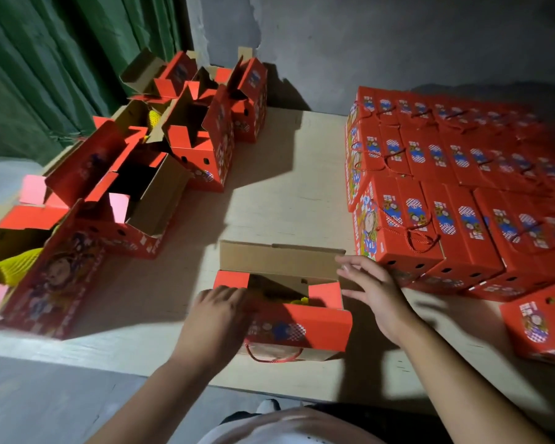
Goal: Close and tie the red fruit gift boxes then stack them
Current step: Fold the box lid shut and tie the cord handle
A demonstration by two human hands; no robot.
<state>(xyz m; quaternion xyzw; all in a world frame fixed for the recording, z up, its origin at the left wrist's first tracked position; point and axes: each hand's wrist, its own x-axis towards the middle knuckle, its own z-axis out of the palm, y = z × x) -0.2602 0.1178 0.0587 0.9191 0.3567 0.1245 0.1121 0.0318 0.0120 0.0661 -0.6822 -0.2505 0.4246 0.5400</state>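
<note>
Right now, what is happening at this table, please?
A person is closing an open red fruit gift box at the table's front edge. The left hand presses on its left end flap; the right hand reaches for the raised far lid. Closed, tied boxes are stacked on the right; open boxes wait on the left.

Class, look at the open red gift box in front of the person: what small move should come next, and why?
Probably fold the far lid flap down toward the near one. The red gift box is open, with yellow fruit netting showing inside; both side flaps look folded in. The right hand already touches the far flap's corner, and the left hand rests at the box's left end.
</note>
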